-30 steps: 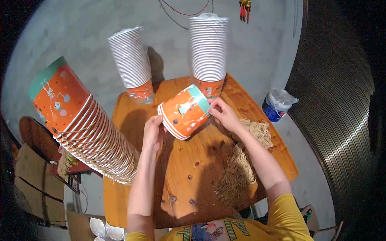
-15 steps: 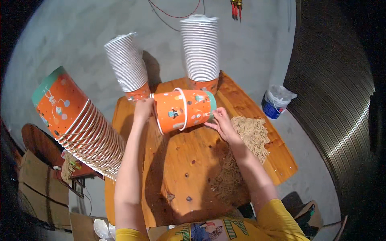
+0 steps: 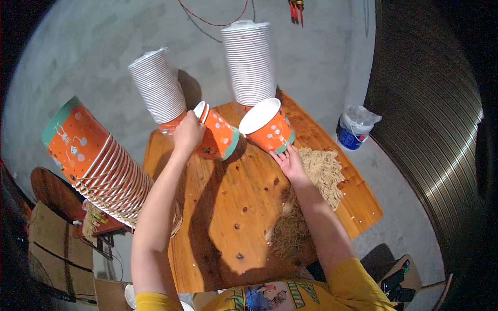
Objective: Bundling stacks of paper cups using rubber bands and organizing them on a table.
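My left hand (image 3: 189, 132) grips the rim side of an orange paper bucket (image 3: 222, 136) with a green base band and cartoon prints. Two white rims show beside its fingers, so more than one bucket may be nested there. Held at its base by my right hand (image 3: 290, 164) is a second orange paper bucket (image 3: 271, 130), tilted with its white mouth facing left. A narrow gap separates the two. Right of my right hand lies a pile of beige strings (image 3: 324, 171), and a further bundle (image 3: 290, 230) sits partly behind my right forearm.
A long leaning stack of orange buckets (image 3: 88, 140) with strings stands left. Two plastic-wrapped bucket stacks (image 3: 158, 85) (image 3: 249, 65) rise at the wooden table's (image 3: 218, 233) far edge. A blue-and-white pail (image 3: 355, 129) sits on the floor right, near a ribbed metal shutter (image 3: 425, 114).
The nested buckets have come apart. My right hand has drawn one out to the right and its white mouth now shows, while the left hand keeps the other.
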{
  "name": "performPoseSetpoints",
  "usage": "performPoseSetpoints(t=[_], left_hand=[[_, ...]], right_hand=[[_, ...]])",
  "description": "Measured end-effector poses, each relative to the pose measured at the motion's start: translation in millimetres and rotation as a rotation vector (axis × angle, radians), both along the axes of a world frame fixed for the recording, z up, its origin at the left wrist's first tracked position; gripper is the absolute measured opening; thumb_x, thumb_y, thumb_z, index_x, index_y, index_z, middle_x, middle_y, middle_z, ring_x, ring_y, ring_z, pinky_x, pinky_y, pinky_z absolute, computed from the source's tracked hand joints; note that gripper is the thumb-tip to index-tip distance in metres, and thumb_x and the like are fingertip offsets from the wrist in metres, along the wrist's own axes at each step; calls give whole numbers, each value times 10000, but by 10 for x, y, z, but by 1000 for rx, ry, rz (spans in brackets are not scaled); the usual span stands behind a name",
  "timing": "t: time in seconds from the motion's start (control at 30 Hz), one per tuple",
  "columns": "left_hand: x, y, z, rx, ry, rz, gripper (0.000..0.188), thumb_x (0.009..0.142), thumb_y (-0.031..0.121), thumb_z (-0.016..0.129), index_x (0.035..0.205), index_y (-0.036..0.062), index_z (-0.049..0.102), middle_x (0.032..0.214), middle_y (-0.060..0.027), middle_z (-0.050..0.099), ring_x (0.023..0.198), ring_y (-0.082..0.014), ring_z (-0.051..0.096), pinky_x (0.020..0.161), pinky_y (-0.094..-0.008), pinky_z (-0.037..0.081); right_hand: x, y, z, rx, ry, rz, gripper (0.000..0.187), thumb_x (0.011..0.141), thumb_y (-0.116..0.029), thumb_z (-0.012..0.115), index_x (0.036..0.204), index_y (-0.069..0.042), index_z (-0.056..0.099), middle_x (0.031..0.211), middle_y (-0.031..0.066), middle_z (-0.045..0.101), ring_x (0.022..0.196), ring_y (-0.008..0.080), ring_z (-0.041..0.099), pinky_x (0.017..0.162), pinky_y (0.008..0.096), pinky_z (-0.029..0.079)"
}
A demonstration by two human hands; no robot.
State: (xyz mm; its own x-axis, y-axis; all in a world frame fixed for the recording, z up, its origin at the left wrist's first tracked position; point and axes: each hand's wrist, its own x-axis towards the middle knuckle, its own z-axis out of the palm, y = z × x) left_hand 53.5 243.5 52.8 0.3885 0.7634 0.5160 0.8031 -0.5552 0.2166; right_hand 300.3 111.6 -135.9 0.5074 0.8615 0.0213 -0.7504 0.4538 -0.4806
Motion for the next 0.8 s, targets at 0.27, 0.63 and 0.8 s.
performPoseSetpoints(t=[0.27,0.63,0.8], left_hand=[[-6,27,-59,128,0,-58,243,767,129,608,922,-7,480,902,-207,602,854,-379,593,727,-476,466],[-56,-28,130,488,-24,-153,211,755,77,574,926,23,462,863,-161,562,771,-344,572,654,-454,475],[-339,-543,675,634,-73,-244,132,791,38,525,884,36,432,840,-167,521,791,-375,517,672,-463,418]], right_hand=[[34,155,-210,-90,105,21,404,962,-246,429,1283,-16,345,1295,147,446,1178,309,464,994,467,417],[-49,46,-156,-363,-89,222,488,950,-251,405,1253,116,296,1244,328,407,1153,397,469,951,467,455],[-50,71,-24,-463,-62,296,455,945,-196,403,1227,152,318,1199,308,472,1090,387,533,928,449,485]])
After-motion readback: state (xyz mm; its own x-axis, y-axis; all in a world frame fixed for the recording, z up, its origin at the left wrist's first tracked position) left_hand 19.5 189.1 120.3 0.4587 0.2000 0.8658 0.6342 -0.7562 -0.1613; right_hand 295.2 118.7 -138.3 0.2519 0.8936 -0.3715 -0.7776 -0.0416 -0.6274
